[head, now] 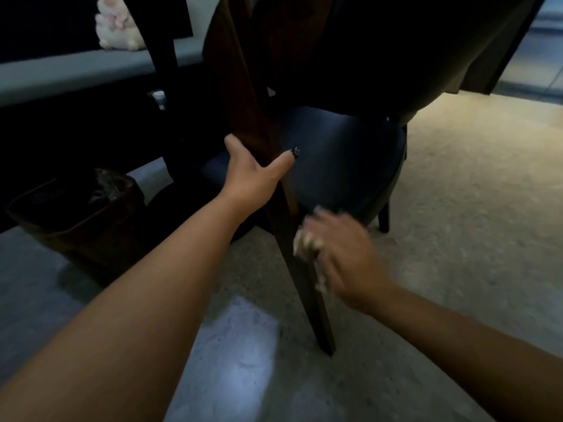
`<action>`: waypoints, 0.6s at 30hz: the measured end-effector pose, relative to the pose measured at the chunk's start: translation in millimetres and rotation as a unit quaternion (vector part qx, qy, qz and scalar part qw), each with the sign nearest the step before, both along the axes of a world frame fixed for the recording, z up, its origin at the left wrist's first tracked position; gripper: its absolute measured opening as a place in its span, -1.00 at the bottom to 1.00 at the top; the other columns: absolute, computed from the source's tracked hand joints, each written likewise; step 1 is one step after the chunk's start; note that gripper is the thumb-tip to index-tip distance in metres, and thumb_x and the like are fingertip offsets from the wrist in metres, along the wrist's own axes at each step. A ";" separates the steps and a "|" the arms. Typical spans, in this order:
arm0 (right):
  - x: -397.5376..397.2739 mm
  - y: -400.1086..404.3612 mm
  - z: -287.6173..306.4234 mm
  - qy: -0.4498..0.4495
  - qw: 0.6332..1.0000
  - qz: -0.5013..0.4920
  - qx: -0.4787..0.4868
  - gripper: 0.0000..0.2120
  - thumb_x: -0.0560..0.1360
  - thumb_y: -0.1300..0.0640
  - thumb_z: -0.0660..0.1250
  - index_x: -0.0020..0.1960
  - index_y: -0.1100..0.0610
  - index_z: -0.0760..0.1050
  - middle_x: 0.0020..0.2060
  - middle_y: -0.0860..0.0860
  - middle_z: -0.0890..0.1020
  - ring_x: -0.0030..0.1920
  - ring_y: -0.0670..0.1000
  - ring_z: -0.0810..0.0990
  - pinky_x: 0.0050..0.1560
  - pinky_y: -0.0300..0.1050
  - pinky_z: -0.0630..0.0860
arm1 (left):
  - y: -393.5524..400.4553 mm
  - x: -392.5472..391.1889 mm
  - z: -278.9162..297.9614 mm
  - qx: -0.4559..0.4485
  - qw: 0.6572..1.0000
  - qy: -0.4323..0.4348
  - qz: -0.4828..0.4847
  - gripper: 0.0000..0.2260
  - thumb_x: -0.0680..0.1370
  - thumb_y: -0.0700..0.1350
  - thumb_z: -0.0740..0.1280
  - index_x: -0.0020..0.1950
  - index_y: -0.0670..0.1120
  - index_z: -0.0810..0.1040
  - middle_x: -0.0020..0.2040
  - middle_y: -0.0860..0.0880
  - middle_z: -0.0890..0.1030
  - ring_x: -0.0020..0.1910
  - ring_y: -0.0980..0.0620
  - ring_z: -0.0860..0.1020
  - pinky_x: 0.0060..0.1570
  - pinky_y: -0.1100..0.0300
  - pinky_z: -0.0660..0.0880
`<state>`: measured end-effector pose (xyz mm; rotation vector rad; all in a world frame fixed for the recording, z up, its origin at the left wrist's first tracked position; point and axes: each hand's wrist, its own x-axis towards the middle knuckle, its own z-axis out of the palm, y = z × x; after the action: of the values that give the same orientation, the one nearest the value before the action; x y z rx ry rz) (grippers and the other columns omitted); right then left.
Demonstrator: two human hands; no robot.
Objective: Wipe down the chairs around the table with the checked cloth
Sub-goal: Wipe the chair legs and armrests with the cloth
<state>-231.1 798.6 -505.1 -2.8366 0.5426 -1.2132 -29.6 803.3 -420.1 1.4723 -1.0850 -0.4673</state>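
A dark wooden chair (338, 159) with a blue padded seat stands half under the table, whose dark tablecloth (396, 50) hangs over it. My left hand (256, 172) grips the chair's back post just above the seat, thumb on the right side. My right hand (341, 254), blurred, holds a pale crumpled cloth (304, 242) against the chair's rear leg (307, 287) below the seat. Most of the cloth is hidden under my fingers.
A brown bin (79, 214) with a liner stands on the floor to the left. Behind it runs a grey bench (61, 71) with a white plush toy (117, 24). Pale stone floor (472, 208) lies open to the right and in front.
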 end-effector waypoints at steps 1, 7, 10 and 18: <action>7.0 -1.4 17.5 -0.119 0.986 -0.043 0.105 -0.71 0.55 0.14 0.10 0.19 0.05 0.51 0.18 -0.02 0.55 0.25 -0.20 0.44 0.34 -0.29 0.29 | -0.8 -0.2 0.0 -0.003 1.000 0.000 0.004 -0.45 0.47 0.06 0.47 0.19 -0.03 0.14 0.13 0.08 0.44 0.06 0.19 0.49 0.00 0.21 0.56; 71.3 -33.3 87.9 -0.533 0.708 -0.107 0.451 -0.72 0.64 0.11 0.08 0.15 0.22 0.50 -0.10 -0.01 0.58 -0.21 -0.31 0.50 -0.23 -0.48 0.40 | -3.3 -2.8 -1.6 -0.021 1.000 -0.004 0.010 -0.52 0.52 -0.01 0.42 0.18 -0.05 0.13 0.01 0.12 0.40 -0.08 0.23 0.47 -0.32 0.48 0.47; 94.5 -14.1 61.2 -0.405 0.757 -0.067 0.509 -0.78 0.62 0.06 0.10 0.02 0.06 0.51 -0.15 -0.04 0.57 -0.15 -0.13 0.55 -0.12 -0.16 0.49 | -3.7 -2.4 -3.3 -0.021 0.999 -0.033 0.026 -0.54 0.54 -0.02 0.39 0.16 -0.07 0.13 -0.05 0.10 0.40 -0.13 0.22 0.45 -0.31 0.52 0.41; 87.7 -6.8 54.4 -0.207 0.827 -0.076 0.517 -0.76 0.62 0.07 0.09 -0.19 -0.04 0.41 -0.30 -0.07 0.51 -0.29 -0.16 0.50 -0.21 -0.16 0.44 | 4.5 -6.7 -4.4 0.072 0.997 0.021 0.032 -0.60 0.55 0.07 0.36 0.16 -0.07 0.21 -0.06 0.06 0.48 -0.12 0.24 0.52 -0.13 0.34 0.50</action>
<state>-143.4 791.8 -450.7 -1.5956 1.0035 -1.0224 -36.3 807.8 -424.5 1.6113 -0.9844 -0.5371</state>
